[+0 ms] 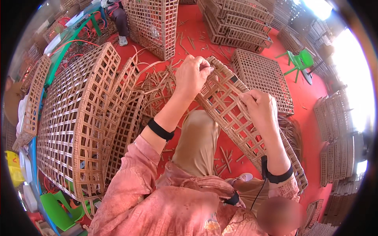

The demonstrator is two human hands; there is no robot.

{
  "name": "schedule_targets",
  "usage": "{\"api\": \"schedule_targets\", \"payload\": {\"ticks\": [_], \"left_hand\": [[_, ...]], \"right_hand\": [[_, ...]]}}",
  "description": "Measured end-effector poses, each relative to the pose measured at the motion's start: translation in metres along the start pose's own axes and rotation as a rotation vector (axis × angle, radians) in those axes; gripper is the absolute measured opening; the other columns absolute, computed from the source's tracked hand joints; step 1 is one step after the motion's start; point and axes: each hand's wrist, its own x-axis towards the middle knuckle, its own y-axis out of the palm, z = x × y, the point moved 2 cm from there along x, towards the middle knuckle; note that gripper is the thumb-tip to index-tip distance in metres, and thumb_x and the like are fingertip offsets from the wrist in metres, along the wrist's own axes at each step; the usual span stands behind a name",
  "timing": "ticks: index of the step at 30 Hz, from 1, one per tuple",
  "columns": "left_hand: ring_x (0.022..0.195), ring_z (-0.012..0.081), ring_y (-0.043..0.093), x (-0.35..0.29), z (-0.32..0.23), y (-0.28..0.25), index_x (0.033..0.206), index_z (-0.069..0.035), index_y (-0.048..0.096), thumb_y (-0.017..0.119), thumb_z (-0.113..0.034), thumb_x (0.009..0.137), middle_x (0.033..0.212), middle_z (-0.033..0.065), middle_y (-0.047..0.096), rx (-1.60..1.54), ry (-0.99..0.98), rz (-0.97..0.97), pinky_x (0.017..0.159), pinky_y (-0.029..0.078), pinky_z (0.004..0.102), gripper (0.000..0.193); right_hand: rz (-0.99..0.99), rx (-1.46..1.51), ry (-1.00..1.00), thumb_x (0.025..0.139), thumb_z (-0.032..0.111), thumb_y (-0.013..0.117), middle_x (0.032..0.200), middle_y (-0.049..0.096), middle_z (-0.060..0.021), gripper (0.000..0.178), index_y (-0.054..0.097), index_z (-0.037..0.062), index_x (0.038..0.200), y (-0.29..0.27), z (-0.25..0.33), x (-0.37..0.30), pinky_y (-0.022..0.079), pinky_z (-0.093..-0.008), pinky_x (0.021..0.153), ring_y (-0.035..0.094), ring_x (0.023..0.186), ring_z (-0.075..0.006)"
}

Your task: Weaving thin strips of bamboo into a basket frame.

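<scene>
A long, narrow woven basket (241, 126), openwork in brown flat strips, slants across my lap from upper left to lower right. My left hand (193, 75) is closed in a pinch at its far end, next to the wrapped rim; any loose strip between the fingertips is too small to make out. Partway along the lattice, my right hand (260, 107) has its fingers closed on the weave near the right-hand rim. Black bands circle both wrists.
Large lattice baskets (65, 118) stand close on my left, with another (151, 27) ahead. Cut strips (161, 84) litter the red floor (311, 129). A flat woven basket (262, 80), stacked baskets (238, 23) and a green stool (302, 61) lie beyond. Another person's leg (119, 23) shows far left.
</scene>
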Motion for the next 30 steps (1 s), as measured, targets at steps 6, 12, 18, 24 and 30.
{"api": "schedule_targets", "payload": {"ticks": [6,12,18,24,30], "left_hand": [[0.076,0.0246,0.063,0.004,0.007,0.000,0.082,-0.003,0.067,0.078,-0.021,0.079,0.081,0.0109,0.064,-0.022,-0.035,-0.053,0.072,0.049,0.0383,0.021],[0.076,0.0246,0.063,0.005,0.010,0.002,0.082,-0.002,0.066,0.078,-0.021,0.079,0.079,0.0109,0.064,-0.051,-0.052,-0.059,0.072,0.050,0.0384,0.022],[0.077,0.0236,0.063,0.006,0.015,0.001,0.082,-0.003,0.066,0.078,-0.019,0.079,0.082,0.0106,0.064,-0.106,-0.055,-0.084,0.071,0.051,0.0369,0.021],[0.077,0.0248,0.064,0.006,0.010,-0.001,0.090,-0.010,0.070,0.075,-0.014,0.081,0.088,0.0066,0.060,-0.024,0.216,-0.015,0.070,0.052,0.0363,0.011],[0.074,0.0261,0.064,0.029,0.002,-0.011,0.096,-0.009,0.072,0.071,-0.009,0.081,0.087,0.0056,0.059,0.159,0.648,0.183,0.068,0.053,0.0367,0.015]], "right_hand": [[0.007,0.015,0.000,0.087,0.031,0.064,0.072,0.067,-0.0192,0.030,0.075,0.0030,0.088,0.001,0.008,0.006,0.051,-0.0419,0.069,0.067,0.070,-0.0346],[-0.009,0.024,0.011,0.087,0.031,0.064,0.070,0.066,-0.0194,0.031,0.074,0.0021,0.087,0.006,0.008,0.010,0.051,-0.0422,0.069,0.067,0.069,-0.0348],[0.009,0.005,0.003,0.087,0.033,0.064,0.070,0.066,-0.0192,0.032,0.075,0.0027,0.088,0.011,0.010,0.017,0.051,-0.0423,0.068,0.067,0.069,-0.0347],[0.025,0.002,0.029,0.088,0.034,0.064,0.070,0.066,-0.0185,0.032,0.075,0.0038,0.089,0.009,0.001,0.020,0.051,-0.0415,0.067,0.067,0.069,-0.0326],[0.026,0.019,0.039,0.088,0.032,0.064,0.067,0.064,-0.0182,0.031,0.075,0.0026,0.088,0.010,0.000,0.022,0.050,-0.0409,0.064,0.065,0.063,-0.0304]]}}
